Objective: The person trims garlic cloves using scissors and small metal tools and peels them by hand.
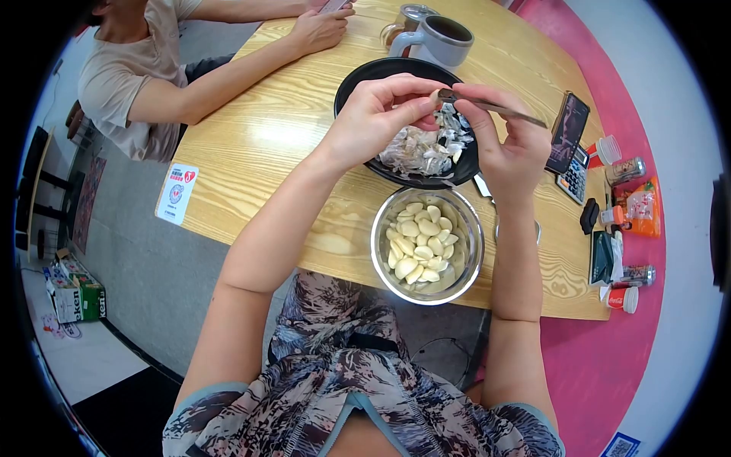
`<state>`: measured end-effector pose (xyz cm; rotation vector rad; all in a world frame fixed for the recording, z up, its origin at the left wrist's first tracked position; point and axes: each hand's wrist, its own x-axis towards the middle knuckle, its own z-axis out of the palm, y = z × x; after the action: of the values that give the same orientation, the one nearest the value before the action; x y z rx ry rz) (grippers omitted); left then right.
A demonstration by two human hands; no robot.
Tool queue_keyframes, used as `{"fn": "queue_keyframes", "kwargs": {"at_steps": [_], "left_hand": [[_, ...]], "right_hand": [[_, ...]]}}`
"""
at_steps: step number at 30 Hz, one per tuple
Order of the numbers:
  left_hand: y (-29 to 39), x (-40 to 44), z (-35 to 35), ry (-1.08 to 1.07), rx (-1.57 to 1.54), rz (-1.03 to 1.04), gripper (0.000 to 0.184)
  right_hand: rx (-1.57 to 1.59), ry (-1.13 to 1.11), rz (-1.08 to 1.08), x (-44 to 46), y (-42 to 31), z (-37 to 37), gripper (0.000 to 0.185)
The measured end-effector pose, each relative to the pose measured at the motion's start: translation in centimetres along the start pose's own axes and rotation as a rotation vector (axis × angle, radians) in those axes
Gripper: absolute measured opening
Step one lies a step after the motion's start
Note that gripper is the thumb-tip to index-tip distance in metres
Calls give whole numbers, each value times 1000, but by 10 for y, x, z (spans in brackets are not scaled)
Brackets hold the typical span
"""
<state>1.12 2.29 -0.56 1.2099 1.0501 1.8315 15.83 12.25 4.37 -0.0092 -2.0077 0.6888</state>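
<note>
Above a black bowl (pixel 346 95) my left hand (pixel 373 118) pinches a small pale garlic clove (pixel 435 97). My right hand (pixel 506 141) grips a thin knife (pixel 495 107), whose end touches or nearly touches the clove. Papery garlic skins (pixel 419 152) lie in the black bowl beneath both hands. Nearer to me, a steel bowl (pixel 474 263) holds many peeled garlic cloves (pixel 419 242) at the table's front edge.
Behind the black bowl stand a grey mug (pixel 438 44) and a glass jar (pixel 415 14). A phone (pixel 568 131), a calculator (pixel 573 177), jars and cups line the right side. Another person (pixel 145 84) sits at left, forearm on the table (pixel 228 164), holding a phone.
</note>
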Motion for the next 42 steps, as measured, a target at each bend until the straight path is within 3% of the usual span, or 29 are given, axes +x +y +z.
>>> {"fn": "queue_keyframes", "kwargs": {"at_steps": [5, 8, 10, 15, 18, 19, 21, 23, 25, 31, 36, 40, 42], "left_hand": [[5, -1, 1, -15, -72, -54, 27], [4, 1, -6, 21, -219, -69, 31], [4, 2, -11, 15, -291, -62, 31], [2, 4, -15, 11, -424, -71, 32], [5, 3, -14, 32, -376, -73, 32], [4, 3, -13, 32, -376, -73, 32], [4, 3, -11, 25, -227, -31, 31], [5, 3, -7, 34, -178, -22, 30], [4, 2, -4, 48, -133, -16, 29], [0, 1, 1, 55, -74, -1, 26], [2, -1, 1, 48, 14, 17, 25], [5, -1, 1, 58, -28, -8, 25], [4, 0, -1, 46, -148, -48, 24]], "right_hand": [[-28, 14, -46, -2, 1, 1, 11], [101, -5, 49, -3, -1, -4, 12], [308, -4, 257, 0, -9, -9, 13], [418, 29, 345, 4, -1, -22, 16], [663, 69, 456, 5, 20, -29, 16], [663, 69, 456, 2, 25, -26, 16], [110, -160, 591, -3, 31, -21, 15], [137, -117, 572, -2, 22, -13, 15], [210, 86, 331, 4, 5, -11, 16], [264, 44, 193, -2, 6, 1, 17], [82, 14, 57, -5, 10, 2, 16], [85, -18, 103, -5, 4, -1, 15], [265, 33, 198, -4, 1, -1, 15]]}}
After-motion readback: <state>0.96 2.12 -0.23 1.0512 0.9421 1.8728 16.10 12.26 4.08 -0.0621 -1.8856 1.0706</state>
